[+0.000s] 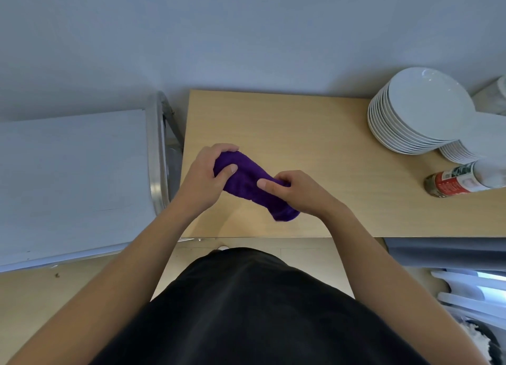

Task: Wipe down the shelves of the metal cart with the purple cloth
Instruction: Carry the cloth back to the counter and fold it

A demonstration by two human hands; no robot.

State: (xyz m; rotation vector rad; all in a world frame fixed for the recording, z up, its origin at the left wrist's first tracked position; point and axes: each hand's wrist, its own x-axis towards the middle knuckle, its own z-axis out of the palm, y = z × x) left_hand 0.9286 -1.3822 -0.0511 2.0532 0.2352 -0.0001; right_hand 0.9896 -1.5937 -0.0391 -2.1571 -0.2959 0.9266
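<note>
in the head view, the person held the purple cloth [252, 185] with both hands over the wooden table [301, 124]. it was hard to tell if the cloth touched the table. the left hand [204, 177] gripped the far end, with fingers curled over it and the thumb on top. the right hand [299, 192] gripped the near end the same way. the cloth was bunched into a fat roll that ran from ten o'clock to four o'clock.

the metal cart [156, 156] stood at nine o'clock from the cloth, just beside the table. the cloth did not touch its top shelf [71, 173]. a stack of white plates [419, 113] sat at two o'clock and a bottle [460, 182] lay at three o'clock, both well apart from the hands.

it looked like the getting-ready step, with no wiping begun. next, the cloth likely needed to go left to the top shelf and be pressed flat there.
</note>
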